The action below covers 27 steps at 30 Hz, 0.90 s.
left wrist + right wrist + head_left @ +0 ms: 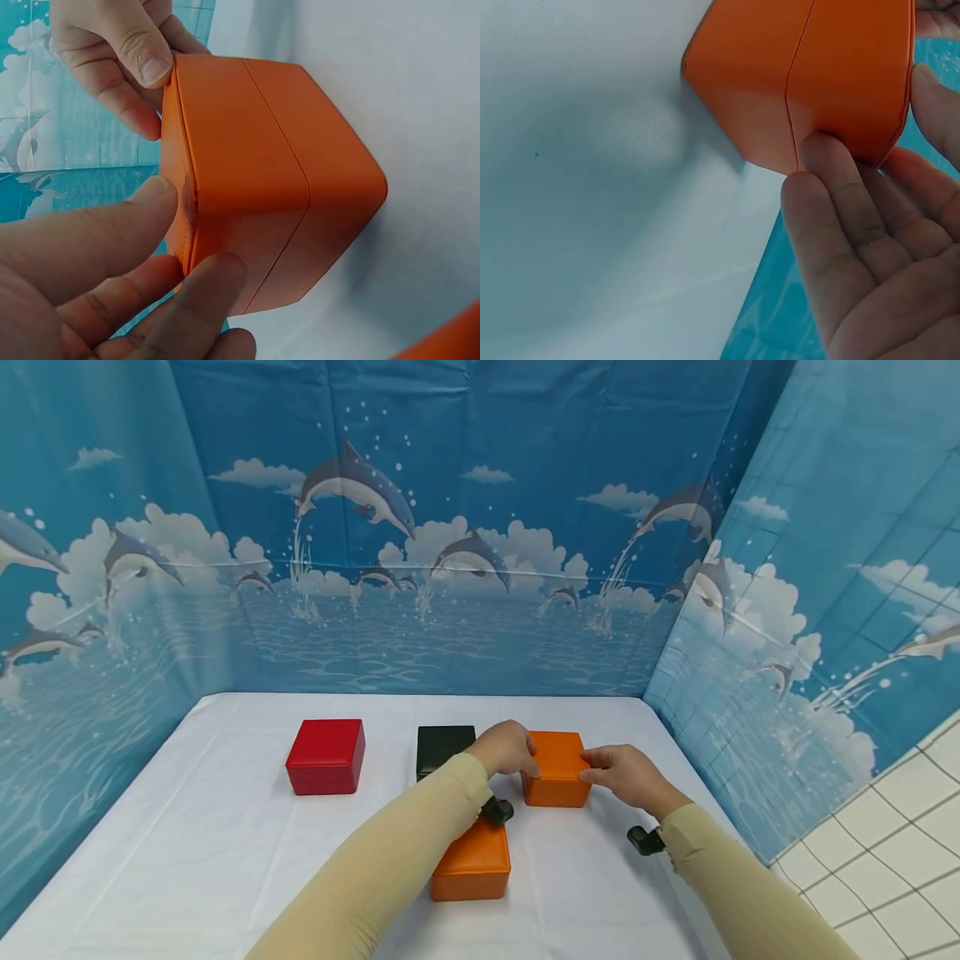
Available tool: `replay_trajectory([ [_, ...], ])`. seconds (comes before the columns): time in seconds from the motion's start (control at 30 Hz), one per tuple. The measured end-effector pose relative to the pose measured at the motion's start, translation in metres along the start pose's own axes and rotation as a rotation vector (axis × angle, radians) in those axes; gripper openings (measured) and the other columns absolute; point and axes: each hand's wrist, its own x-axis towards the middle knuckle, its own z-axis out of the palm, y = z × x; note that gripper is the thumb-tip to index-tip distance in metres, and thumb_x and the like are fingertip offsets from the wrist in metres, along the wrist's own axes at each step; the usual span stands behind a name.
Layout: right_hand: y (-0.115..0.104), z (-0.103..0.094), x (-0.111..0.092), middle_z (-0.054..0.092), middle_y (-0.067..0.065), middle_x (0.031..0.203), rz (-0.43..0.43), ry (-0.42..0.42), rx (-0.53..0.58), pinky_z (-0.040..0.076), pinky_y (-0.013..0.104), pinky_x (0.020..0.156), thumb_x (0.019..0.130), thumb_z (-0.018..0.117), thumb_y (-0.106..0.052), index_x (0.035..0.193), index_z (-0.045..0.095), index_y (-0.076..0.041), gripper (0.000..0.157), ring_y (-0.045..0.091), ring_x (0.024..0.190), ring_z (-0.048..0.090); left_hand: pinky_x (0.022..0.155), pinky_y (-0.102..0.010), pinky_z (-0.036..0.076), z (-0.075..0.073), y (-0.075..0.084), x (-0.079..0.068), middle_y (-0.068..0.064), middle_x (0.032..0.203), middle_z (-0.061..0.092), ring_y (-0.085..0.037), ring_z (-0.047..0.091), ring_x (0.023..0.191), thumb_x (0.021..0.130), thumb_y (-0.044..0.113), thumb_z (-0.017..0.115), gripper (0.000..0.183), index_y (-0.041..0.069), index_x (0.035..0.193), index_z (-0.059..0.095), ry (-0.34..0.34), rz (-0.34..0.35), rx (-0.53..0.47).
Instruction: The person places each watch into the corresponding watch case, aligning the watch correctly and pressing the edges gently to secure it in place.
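Observation:
An orange box [557,758] with a seam round its sides stands on the white cloth at the right, its lid down. My left hand [504,747] holds it at the left side; in the left wrist view the thumb lies on the top edge and the fingers [214,289] touch the side. From the right, my right hand [628,778] holds the same box, with fingers [831,176] against its side and the thumb at the lid's edge. A second orange box [471,870] sits nearer, partly covered by the left forearm.
A black box [444,745] stands left of the held one, partly behind the left arm. Farther left is a red box [327,756]. Blue dolphin-print curtains [465,635] hang behind the white-covered table [225,827] and along its sides.

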Motion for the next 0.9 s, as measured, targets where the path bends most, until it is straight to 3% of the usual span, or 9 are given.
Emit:
replay_trajectory([
  [0.27,-0.005,0.001,0.003,0.066,0.022,0.141,-0.008,0.002,-0.042,0.057,0.052,0.104,0.101,0.073,-0.027,0.146,0.060,0.001,0.055,0.040,0.129,0.063,0.095,-0.037,0.060,-0.005,0.001,-0.002,-0.005,0.124,0.073,-0.017,0.066,0.097,0.094,0.030,0.081,0.042,0.010,0.130,0.073,-0.022,-0.002,0.034],
  [0.43,-0.012,0.003,0.003,0.062,0.023,0.146,-0.002,0.032,-0.103,0.059,0.051,0.100,0.102,0.070,-0.036,0.146,0.060,-0.002,0.057,0.041,0.126,0.062,0.101,-0.040,0.059,-0.015,-0.002,-0.008,-0.004,0.134,0.070,-0.020,0.067,0.112,0.100,0.037,0.072,0.043,0.013,0.135,0.070,0.011,0.023,0.057],
  [0.7,-0.038,0.008,-0.005,0.051,0.025,0.157,-0.066,0.118,-0.168,0.050,0.062,0.110,0.107,0.061,-0.039,0.149,0.057,-0.001,0.056,0.048,0.138,0.053,0.110,-0.041,0.054,-0.040,-0.009,-0.036,-0.004,0.143,0.067,-0.021,0.065,0.125,0.105,0.042,0.065,0.048,0.016,0.145,0.063,0.102,0.126,0.183],
  [0.9,-0.053,0.016,-0.012,0.043,0.025,0.163,-0.145,0.126,-0.178,0.037,0.064,0.120,0.109,0.057,-0.037,0.152,0.052,0.001,0.057,0.048,0.151,0.039,0.120,-0.046,0.045,-0.049,-0.026,-0.064,-0.006,0.155,0.057,-0.025,0.055,0.143,0.104,0.047,0.063,0.057,0.018,0.152,0.056,0.168,0.161,0.297],
])
